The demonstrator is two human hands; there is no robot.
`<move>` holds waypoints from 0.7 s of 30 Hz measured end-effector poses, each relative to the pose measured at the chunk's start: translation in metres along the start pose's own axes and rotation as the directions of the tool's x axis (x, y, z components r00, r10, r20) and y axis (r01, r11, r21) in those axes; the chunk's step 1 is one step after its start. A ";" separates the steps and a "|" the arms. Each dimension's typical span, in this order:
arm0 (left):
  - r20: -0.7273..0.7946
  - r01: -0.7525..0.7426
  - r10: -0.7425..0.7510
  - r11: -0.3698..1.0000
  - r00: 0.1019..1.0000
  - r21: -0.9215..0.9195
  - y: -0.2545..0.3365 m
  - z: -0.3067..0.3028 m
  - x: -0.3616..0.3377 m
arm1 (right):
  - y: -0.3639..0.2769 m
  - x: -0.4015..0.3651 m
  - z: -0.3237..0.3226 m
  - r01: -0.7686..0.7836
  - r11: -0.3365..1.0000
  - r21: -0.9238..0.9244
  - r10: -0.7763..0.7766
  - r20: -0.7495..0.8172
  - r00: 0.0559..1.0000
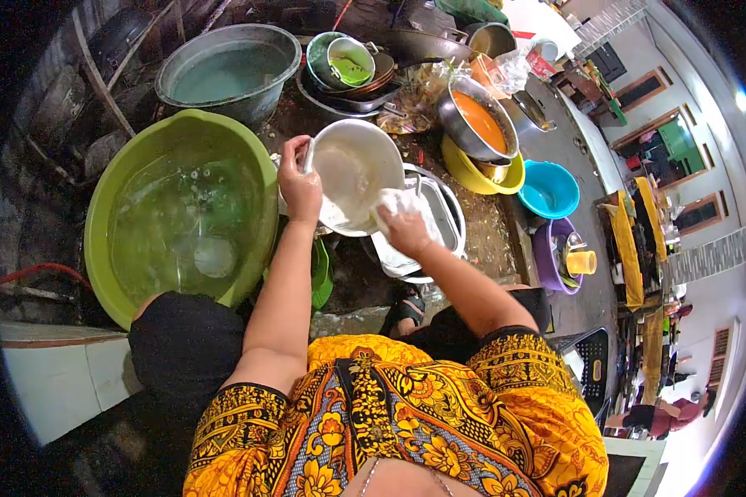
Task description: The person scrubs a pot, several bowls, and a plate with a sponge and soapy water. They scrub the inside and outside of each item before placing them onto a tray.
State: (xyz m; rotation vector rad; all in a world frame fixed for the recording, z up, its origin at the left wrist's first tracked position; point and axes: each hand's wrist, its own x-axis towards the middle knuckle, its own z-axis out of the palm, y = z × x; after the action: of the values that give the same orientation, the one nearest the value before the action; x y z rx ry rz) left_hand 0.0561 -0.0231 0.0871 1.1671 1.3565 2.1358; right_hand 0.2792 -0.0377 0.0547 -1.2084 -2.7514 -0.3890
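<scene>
My left hand [300,184] grips the handle on the left side of a silvery metal pot [348,166], which is tilted so its inside faces me. In my right hand [404,224] is a white foamy cloth or sponge [398,201], pressed at the pot's lower right rim. Suds show on the pot near both hands. Behind my right hand lie metal trays [448,217] with foam on them. To the left stands a large green basin [99,215] of water with a round pale object [214,256] in it.
A grey tub [286,54] of water stands at the back left, beside stacked bowls and pans [350,65]. Right are a bowl of orange liquid [479,116], a yellow basin [472,176], a blue basin [549,189] and a purple basin [547,257]. A person [667,417] is far right.
</scene>
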 end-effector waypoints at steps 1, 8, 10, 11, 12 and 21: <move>0.000 -0.015 0.015 1.000 1.000 -0.012 0.003 0.005 -0.002 | -0.019 0.003 0.003 -0.128 0.985 0.111 0.136 -0.059 0.989; 0.092 -0.097 0.091 0.994 0.992 0.057 0.014 0.011 -0.011 | -0.079 0.035 -0.022 -0.262 0.534 0.804 0.302 0.108 0.947; 0.115 -0.169 0.158 0.981 0.981 0.094 0.017 0.008 -0.004 | -0.040 0.027 -0.018 -0.169 0.698 0.696 0.015 0.223 0.975; 0.110 -0.173 0.162 0.981 0.981 0.092 0.014 0.007 -0.004 | -0.011 0.032 -0.011 -0.116 0.832 0.542 -0.151 0.422 0.894; 0.171 -0.112 0.098 0.991 0.980 0.073 0.008 0.007 -0.004 | 0.019 0.035 0.015 0.117 0.959 0.257 -0.235 0.498 0.835; 0.385 -0.041 -0.005 0.993 0.923 0.110 0.001 0.014 -0.014 | 0.046 0.065 -0.041 0.466 0.877 -0.114 -0.390 0.395 0.832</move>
State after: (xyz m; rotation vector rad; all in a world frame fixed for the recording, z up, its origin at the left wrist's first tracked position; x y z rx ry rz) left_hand 0.0759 -0.0248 0.0839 1.5531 1.3004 1.7316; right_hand 0.2692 0.0269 0.1164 -0.7290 -3.3885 -0.5546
